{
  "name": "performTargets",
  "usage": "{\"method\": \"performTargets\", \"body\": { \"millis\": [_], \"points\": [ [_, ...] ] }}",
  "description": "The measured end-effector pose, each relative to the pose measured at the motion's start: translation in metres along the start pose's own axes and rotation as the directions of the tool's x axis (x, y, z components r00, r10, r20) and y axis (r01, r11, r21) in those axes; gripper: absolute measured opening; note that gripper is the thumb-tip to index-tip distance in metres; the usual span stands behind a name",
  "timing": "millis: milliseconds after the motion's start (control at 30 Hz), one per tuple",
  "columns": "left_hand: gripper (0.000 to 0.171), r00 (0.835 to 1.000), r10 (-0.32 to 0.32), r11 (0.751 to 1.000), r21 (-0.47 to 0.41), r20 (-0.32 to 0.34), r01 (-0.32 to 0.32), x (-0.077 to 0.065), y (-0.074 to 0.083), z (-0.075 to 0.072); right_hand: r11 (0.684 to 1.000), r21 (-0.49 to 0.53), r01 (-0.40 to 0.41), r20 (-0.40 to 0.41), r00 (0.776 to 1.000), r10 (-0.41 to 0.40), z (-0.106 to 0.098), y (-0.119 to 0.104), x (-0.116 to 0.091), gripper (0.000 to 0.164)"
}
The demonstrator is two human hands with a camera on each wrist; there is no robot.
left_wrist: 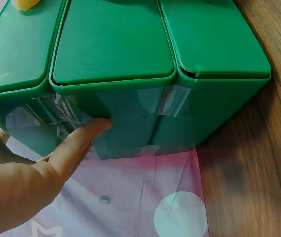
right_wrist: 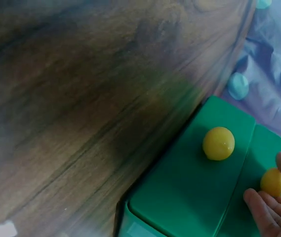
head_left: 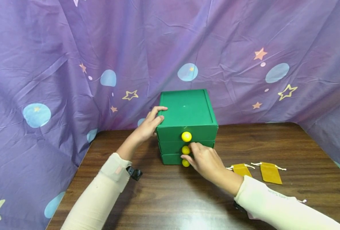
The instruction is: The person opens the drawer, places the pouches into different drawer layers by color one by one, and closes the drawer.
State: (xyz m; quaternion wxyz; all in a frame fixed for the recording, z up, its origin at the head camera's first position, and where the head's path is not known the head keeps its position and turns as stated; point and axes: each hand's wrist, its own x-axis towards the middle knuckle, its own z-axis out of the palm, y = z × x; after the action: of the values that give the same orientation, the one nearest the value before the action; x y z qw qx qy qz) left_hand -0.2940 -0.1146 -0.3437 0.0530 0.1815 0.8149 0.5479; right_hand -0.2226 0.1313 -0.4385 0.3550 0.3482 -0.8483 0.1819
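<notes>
A green three-drawer cabinet point(head_left: 187, 110) stands on the table, each drawer front bearing a round yellow knob. My left hand point(head_left: 148, 126) rests at its left side, with fingertips on the upper left edge. In the left wrist view, one finger point(left_wrist: 81, 143) lies along the taped side wall. My right hand point(head_left: 205, 159) is at the middle drawer's yellow knob point(head_left: 185, 149), holding it between thumb and fingers; the right wrist view shows this knob point(right_wrist: 273, 182) between the digits. The top knob point(head_left: 186, 136) and bottom knob point(head_left: 185, 163) are untouched. All three drawer fronts look closed.
Two mustard drawstring pouches point(head_left: 270, 172) lie right of the cabinet, one partly behind my right forearm. White cord ends point(head_left: 302, 201) show beyond that sleeve. A purple patterned cloth point(head_left: 147, 48) hangs close behind the wooden table point(head_left: 164, 201).
</notes>
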Motion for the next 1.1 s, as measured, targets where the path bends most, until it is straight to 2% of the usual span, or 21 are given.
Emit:
{"method": "performTargets", "body": {
  "millis": [133,400,1100],
  "points": [
    [0.046,1.0,-0.004,1.0,0.013,0.006,0.004,-0.0007,0.0001,-0.0004,1.0,-0.027,-0.004,0.024,1.0,0.005,0.0021,-0.0012,0.0008,0.04],
    [0.047,1.0,-0.013,0.999,-0.05,-0.001,0.013,-0.0006,-0.0012,-0.0012,0.999,-0.041,0.002,0.04,0.999,0.0,0.0042,-0.0018,0.0012,0.042],
    [0.047,1.0,-0.001,1.0,0.008,0.007,0.001,0.0,-0.0006,-0.0005,0.999,-0.036,-0.01,0.042,0.999,0.011,0.0011,-0.0029,-0.0001,0.042]
  ]
}}
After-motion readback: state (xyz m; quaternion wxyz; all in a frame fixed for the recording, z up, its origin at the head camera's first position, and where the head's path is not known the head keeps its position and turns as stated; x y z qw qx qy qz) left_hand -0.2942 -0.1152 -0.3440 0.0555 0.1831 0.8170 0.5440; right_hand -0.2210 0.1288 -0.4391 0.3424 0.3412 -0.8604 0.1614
